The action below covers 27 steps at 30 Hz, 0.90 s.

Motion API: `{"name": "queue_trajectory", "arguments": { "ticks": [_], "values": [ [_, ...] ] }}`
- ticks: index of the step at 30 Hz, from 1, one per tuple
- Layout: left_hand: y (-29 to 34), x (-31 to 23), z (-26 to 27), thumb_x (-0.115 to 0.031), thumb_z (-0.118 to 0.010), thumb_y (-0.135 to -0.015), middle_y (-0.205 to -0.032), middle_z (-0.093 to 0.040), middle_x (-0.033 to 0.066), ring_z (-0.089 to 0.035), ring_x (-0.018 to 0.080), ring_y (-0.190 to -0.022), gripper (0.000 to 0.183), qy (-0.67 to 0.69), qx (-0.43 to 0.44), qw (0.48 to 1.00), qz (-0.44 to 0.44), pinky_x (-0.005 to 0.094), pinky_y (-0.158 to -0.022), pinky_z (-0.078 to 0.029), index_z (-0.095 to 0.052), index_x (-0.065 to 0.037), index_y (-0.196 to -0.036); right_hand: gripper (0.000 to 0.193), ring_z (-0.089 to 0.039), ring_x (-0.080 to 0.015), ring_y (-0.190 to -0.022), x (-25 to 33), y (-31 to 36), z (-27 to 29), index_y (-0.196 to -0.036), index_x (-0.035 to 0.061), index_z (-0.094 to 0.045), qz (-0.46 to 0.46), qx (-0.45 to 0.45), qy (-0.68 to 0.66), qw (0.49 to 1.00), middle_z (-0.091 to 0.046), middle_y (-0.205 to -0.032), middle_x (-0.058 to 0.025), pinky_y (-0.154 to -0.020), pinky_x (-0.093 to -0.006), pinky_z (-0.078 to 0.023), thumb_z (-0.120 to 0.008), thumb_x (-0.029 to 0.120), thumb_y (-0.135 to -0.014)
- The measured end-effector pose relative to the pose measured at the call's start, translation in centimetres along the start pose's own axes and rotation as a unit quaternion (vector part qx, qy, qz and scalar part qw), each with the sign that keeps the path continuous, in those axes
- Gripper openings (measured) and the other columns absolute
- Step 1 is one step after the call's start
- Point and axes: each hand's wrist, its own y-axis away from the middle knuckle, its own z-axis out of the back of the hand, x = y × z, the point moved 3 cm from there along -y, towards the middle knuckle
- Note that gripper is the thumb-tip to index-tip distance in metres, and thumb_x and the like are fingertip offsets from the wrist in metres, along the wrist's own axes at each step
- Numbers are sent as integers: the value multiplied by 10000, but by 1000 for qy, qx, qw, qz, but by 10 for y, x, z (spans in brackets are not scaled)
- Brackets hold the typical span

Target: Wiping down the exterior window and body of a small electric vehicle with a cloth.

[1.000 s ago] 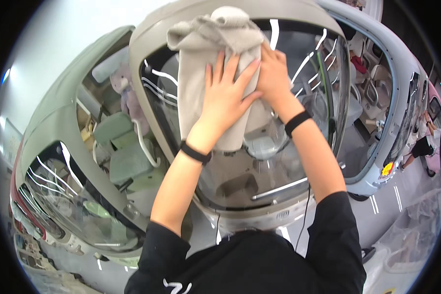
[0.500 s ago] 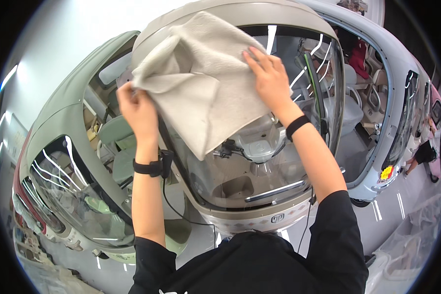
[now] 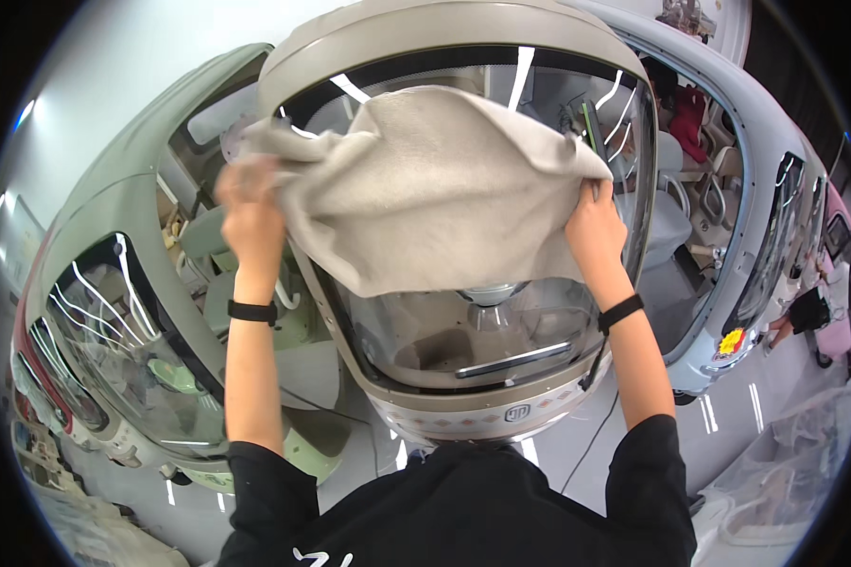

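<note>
A beige cloth [image 3: 444, 198] hangs spread between my two hands, in front of the windshield [image 3: 407, 354] of a small beige vehicle [image 3: 350, 42]. My left hand [image 3: 251, 213], smeared by motion, is closed on the cloth's left edge, where the fabric bunches up. The cloth's upper right corner is pinched in the fingers of my right hand [image 3: 597, 227]. Behind the glass, the cloth hides most of the handlebar and dashboard; part of the steering column [image 3: 490, 307] shows below it. A wiper [image 3: 515, 360] lies low across the windshield.
To the left stands a green vehicle [image 3: 113, 208] with an open side. A light blue vehicle [image 3: 775, 123] is at the right. Plastic sheeting [image 3: 775, 472] lies at the lower right. Dark cables [image 3: 591, 444] hang near the beige vehicle's front. Another person [image 3: 808, 307] is at the far right.
My right hand has moved right and down and now grips the cloth's corner rather than lying on it. The cloth has opened out wider and lower. My left hand has shifted slightly down.
</note>
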Motion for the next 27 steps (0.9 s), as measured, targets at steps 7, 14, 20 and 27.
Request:
{"name": "queue_trajectory", "arguments": {
  "ticks": [7,14,20,27],
  "values": [
    [18,-73,-6,-224,-723,-821,-1282,-579,150,-668,342,-1052,538,190,178,965,-8,398,-793,-588,-641,-160,-1349,585,-717,-386,-824,7,-9,28,-1094,-55,-716,-87,261,-27,961,-733,-964,-272,-782,-482,-563,-517,486,-991],
    [19,-65,-12,-584,-752,-806,-1150,-567,133,-643,301,-960,834,-90,245,954,145,418,-728,-517,-539,-98,-1449,374,-667,-145,-738,19,-34,20,-1126,22,-648,-228,272,-529,770,-716,-949,-106,-592,-293,-478,-579,360,-982],
    [78,-125,-11,-66,-628,-834,-1466,-540,80,-552,279,-1258,600,203,90,967,-125,405,-1008,-504,-607,-200,-1419,555,-601,-453,-1196,63,-6,-4,-1324,-14,-604,136,49,-202,969,-615,-1324,-283,-1043,-507,-462,-712,260,-852],
    [124,-123,-4,-351,-693,-823,-1615,-408,54,-333,352,-1493,682,227,186,956,15,626,-1116,-351,-542,-278,-1485,673,-442,-486,-1373,132,23,5,-1462,-30,-476,272,141,-207,929,-515,-1437,-324,-1170,-500,-327,-649,361,-942]
  ]
}}
